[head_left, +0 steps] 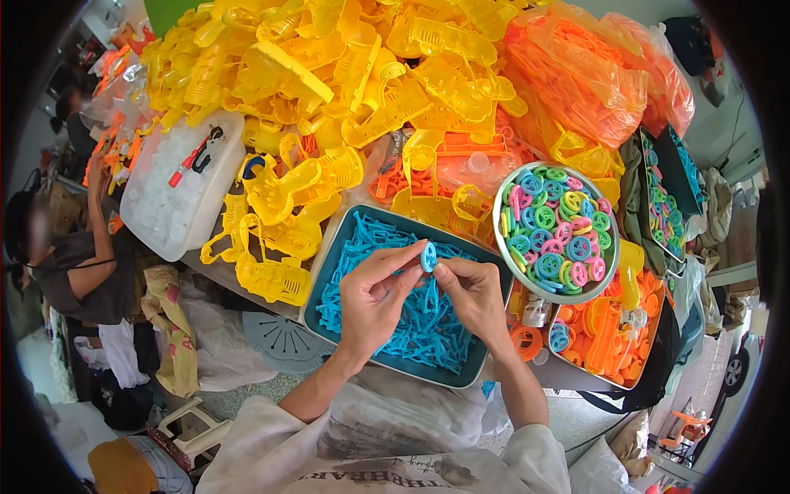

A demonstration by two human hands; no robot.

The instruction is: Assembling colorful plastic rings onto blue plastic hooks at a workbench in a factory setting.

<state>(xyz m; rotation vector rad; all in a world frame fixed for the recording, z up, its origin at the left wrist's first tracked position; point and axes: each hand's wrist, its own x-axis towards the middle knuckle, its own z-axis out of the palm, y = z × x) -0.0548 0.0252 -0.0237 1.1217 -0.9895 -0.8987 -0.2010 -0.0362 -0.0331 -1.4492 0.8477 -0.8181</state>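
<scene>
A small blue spoked plastic wheel (pixel 429 257) is held up between my two hands. My left hand (pixel 374 292) pinches it from its upper left with the fingertips. My right hand (pixel 471 298) is closed too, thumb and finger against the wheel's right side; whether another small part sits in these fingers is hidden. Both hands hover over a dark teal metal tray (pixel 403 370), filled with thin blue plastic pieces (pixel 362 251). Right of the tray stands a round metal bowl (pixel 500 216) full of wheels (pixel 553 221) in pink, green, blue and yellow.
Yellow plastic shells (pixel 329 74) pile up across the back. An orange bag (pixel 568 74) lies at the back right. Orange parts fill a tray (pixel 613 329) at the right. A white tub (pixel 183 193) carries red-handled cutters (pixel 194 158). Another person (pixel 78 263) works at the far left.
</scene>
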